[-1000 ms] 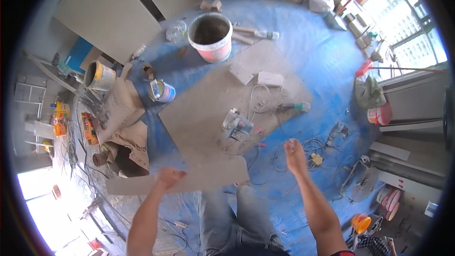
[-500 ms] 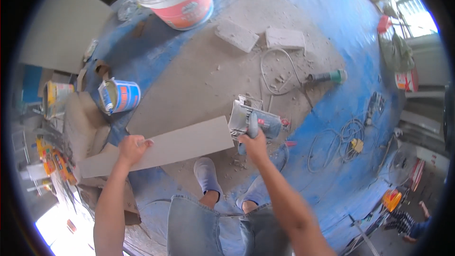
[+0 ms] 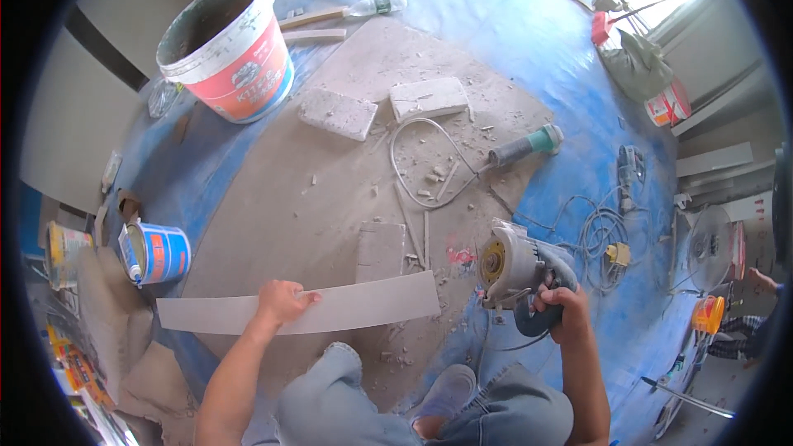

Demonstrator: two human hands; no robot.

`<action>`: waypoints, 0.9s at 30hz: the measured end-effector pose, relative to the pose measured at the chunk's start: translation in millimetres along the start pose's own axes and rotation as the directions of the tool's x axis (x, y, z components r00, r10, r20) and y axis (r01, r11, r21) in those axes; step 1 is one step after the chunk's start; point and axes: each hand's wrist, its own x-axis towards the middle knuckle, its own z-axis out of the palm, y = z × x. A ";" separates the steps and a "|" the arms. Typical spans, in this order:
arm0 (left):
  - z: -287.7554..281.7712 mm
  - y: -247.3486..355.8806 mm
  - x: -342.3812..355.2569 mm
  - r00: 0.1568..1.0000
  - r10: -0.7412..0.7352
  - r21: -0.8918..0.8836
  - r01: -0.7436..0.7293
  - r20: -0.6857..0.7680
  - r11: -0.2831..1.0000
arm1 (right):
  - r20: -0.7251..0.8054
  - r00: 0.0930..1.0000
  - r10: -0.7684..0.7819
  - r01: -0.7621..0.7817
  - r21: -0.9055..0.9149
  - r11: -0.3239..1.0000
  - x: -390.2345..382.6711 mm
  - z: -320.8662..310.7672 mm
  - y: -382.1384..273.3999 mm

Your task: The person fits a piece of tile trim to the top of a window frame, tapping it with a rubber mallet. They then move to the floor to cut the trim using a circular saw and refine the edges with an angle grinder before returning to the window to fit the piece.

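Note:
My left hand (image 3: pixel 285 306) is closed around the middle of a long, flat grey strip of board (image 3: pixel 380 301), thumb on top. The strip lies crosswise in front of my legs, its right part near a grey block (image 3: pixel 380 249) on the floor. In my right hand (image 3: pixel 566 314) is a handheld circular saw (image 3: pixel 522 260), gripped by its dark rear handle. Tilted up, the saw shows its round disc mount on the left side. It stands apart from the strip's right end. A cord trails below the saw.
Two pale blocks (image 3: pixel 339 113) lie ahead on a dusty brown sheet (image 3: pixel 273 198) with rubble. A green-and-black angle grinder (image 3: pixel 526 146) and looped cord rest beyond the saw. Far left stand a big bucket (image 3: pixel 263 62) and a blue can (image 3: pixel 172 253). A yellow plug (image 3: pixel 617 253) sits among cables at right.
My right hand has carried the saw away to the right from the strip's end and tilted it up. The block behind the strip now shows. My view and legs have shifted.

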 end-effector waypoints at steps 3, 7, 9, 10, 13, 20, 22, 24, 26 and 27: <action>20.4 -5.8 16.8 0.996 0.032 -0.059 -0.037 -0.082 0.998 | 0.042 0.999 -0.030 0.028 0.060 0.998 5.0 -17.8 24.6; 33.3 -11.4 22.7 0.989 0.063 -0.085 -0.075 -0.135 0.994 | -0.038 0.999 0.014 -0.012 0.051 0.999 5.7 -7.2 39.9; 37.6 -22.1 25.4 0.985 0.091 -0.091 -0.105 -0.149 0.990 | 0.022 1.000 -0.023 0.024 -0.062 0.998 6.6 -6.6 48.9; 35.5 -17.5 26.4 0.986 0.094 -0.101 -0.108 -0.140 0.989 | -0.024 0.999 -0.038 0.036 -0.096 0.995 3.8 4.1 49.2; 27.4 -13.8 28.3 0.995 0.070 -0.153 -0.081 -0.076 0.985 | 0.034 0.993 -0.110 0.114 -0.154 0.981 7.8 14.4 56.1; 37.7 -20.1 30.4 0.978 0.137 -0.114 -0.156 -0.159 0.981 | 0.065 0.980 -0.189 0.199 -0.279 0.939 3.7 32.3 58.7; 43.2 -22.6 31.6 0.978 0.128 -0.128 -0.149 -0.164 0.980 | 0.069 0.979 -0.192 0.204 -0.296 0.933 1.1 35.6 57.3; 49.5 -29.5 33.5 0.954 0.161 -0.111 -0.194 -0.254 0.975 | 0.072 0.978 -0.194 0.207 -0.312 0.927 -1.0 38.7 56.3; 54.8 -31.4 33.8 0.943 0.165 -0.089 -0.198 -0.288 0.976 | 0.085 0.970 -0.230 0.245 -0.330 0.912 -2.2 42.2 55.3; 56.8 -32.8 33.7 0.928 0.181 -0.053 -0.210 -0.326 0.976 | 0.086 0.972 -0.220 0.237 -0.337 0.911 -3.8 46.9 56.1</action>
